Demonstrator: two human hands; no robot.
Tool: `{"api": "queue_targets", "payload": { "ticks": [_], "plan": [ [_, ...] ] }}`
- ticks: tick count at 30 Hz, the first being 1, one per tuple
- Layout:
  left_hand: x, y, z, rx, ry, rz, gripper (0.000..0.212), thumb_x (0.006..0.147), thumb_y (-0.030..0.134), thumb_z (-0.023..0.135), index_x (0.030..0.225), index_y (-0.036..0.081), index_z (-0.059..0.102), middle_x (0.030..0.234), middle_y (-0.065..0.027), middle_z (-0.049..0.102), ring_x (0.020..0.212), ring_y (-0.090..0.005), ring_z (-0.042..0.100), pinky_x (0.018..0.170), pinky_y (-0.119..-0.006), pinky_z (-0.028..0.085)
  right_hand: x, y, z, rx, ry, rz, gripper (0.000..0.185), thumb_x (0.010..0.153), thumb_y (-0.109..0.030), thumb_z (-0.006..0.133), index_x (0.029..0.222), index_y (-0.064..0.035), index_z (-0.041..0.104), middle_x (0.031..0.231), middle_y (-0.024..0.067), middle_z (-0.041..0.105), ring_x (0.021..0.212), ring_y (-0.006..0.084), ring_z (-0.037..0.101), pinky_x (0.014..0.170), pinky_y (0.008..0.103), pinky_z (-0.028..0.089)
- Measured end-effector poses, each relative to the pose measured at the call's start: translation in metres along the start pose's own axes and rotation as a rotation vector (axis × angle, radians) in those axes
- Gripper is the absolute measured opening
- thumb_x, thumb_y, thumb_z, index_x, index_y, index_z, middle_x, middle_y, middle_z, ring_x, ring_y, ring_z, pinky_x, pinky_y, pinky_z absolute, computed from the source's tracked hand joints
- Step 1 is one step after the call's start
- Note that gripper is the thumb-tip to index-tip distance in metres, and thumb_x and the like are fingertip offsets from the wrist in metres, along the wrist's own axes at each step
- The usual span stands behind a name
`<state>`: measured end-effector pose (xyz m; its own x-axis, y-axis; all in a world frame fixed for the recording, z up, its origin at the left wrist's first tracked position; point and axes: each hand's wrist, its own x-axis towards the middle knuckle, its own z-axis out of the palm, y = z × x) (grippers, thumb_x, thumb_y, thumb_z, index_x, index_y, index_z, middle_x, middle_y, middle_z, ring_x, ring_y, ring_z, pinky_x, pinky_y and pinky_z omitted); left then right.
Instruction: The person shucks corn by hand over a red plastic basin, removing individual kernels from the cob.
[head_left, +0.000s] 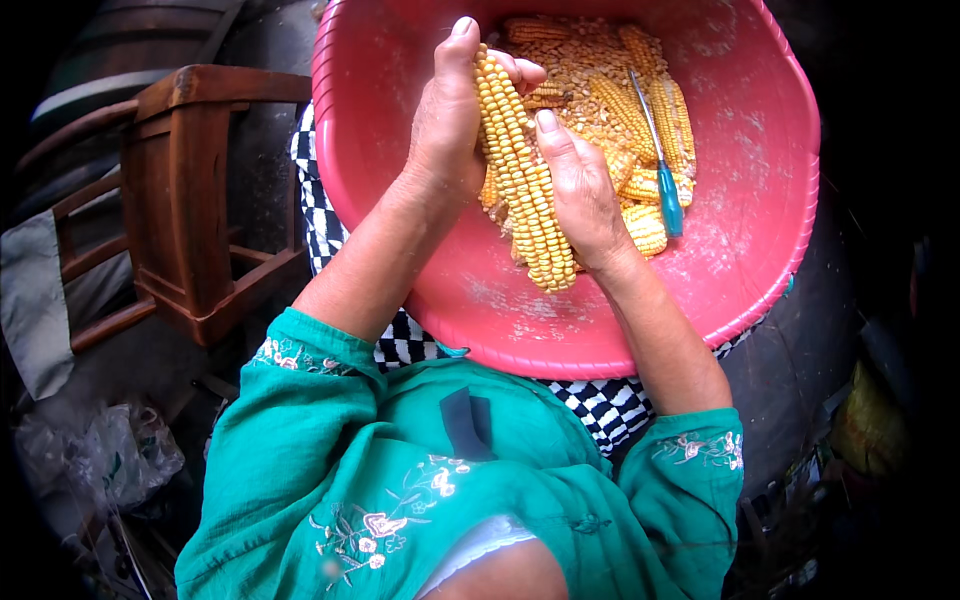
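Between both hands is an ear of dried yellow corn (525, 180), slanting over a large pink plastic basin (750, 187). My left hand (457, 105) grips its upper part, thumb pointing up. Against the ear's right side, lower down, my right hand (581, 180) is closed, thumb extended. Loose corn kernels (574, 75) and several more ears (671, 120) lie in the basin. A screwdriver with a teal handle (670, 199) rests on those ears, right of my right hand, its metal shaft pointing up the picture.
At the left stands a brown wooden chair (202, 202). Black-and-white checked cloth (607, 409) shows under the basin. Crumpled clear plastic bags (124, 454) lie at the lower left, and a yellowish bag (870, 424) is at the lower right.
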<state>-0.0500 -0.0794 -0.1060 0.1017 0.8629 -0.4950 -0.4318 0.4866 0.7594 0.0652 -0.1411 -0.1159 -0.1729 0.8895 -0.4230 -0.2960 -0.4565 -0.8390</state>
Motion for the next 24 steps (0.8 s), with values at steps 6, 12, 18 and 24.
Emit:
{"api": "queue_targets", "payload": {
  "ticks": [6, 12, 18, 24],
  "plan": [
    [0.001, 0.001, -0.001, -0.039, -0.037, 0.043, 0.044, 0.087, 0.051, 0.048, 0.078, 0.008, 0.054, 0.083, -0.0122, 0.064, 0.079, -0.0187, 0.058, 0.074, -0.034, 0.048, 0.004, 0.001, -0.003, 0.287, -0.105, 0.089, 0.043, 0.098, -0.037, 0.036, 0.107, 0.0013, 0.055, 0.087, 0.0030, 0.060, 0.076, 0.0063, 0.055, 0.068, 0.0209, 0.046],
    [-0.001, 0.012, -0.005, -0.125, -0.070, 0.049, 0.046, 0.090, 0.052, 0.045, 0.079, 0.010, 0.057, 0.086, -0.0106, 0.064, 0.067, -0.0177, 0.060, 0.069, -0.033, 0.051, 0.003, -0.012, -0.004, -0.072, -0.175, -0.012, 0.055, 0.083, -0.042, 0.059, 0.114, 0.0025, 0.052, 0.104, 0.0097, 0.058, 0.097, 0.0154, 0.054, 0.087, 0.0296, 0.042],
    [0.005, 0.012, -0.013, -0.302, -0.193, 0.065, 0.044, 0.090, 0.050, 0.048, 0.080, 0.008, 0.058, 0.089, -0.0130, 0.064, 0.066, -0.0176, 0.060, 0.076, -0.035, 0.051, 0.007, -0.005, -0.009, -0.153, -0.286, 0.076, 0.061, 0.075, -0.034, 0.070, 0.121, 0.0012, 0.050, 0.109, 0.0095, 0.058, 0.103, 0.0161, 0.053, 0.092, 0.0305, 0.041],
    [-0.003, 0.010, -0.002, -0.104, -0.118, 0.080, 0.043, 0.089, 0.032, 0.053, 0.120, 0.003, 0.046, 0.109, -0.0165, 0.058, 0.099, -0.0285, 0.061, 0.089, -0.042, 0.049, 0.008, -0.004, -0.012, -0.171, -0.281, 0.033, 0.054, 0.077, -0.030, 0.069, 0.118, -0.0010, 0.050, 0.096, 0.0066, 0.059, 0.085, 0.0124, 0.057, 0.076, 0.0270, 0.047]
  ]
}}
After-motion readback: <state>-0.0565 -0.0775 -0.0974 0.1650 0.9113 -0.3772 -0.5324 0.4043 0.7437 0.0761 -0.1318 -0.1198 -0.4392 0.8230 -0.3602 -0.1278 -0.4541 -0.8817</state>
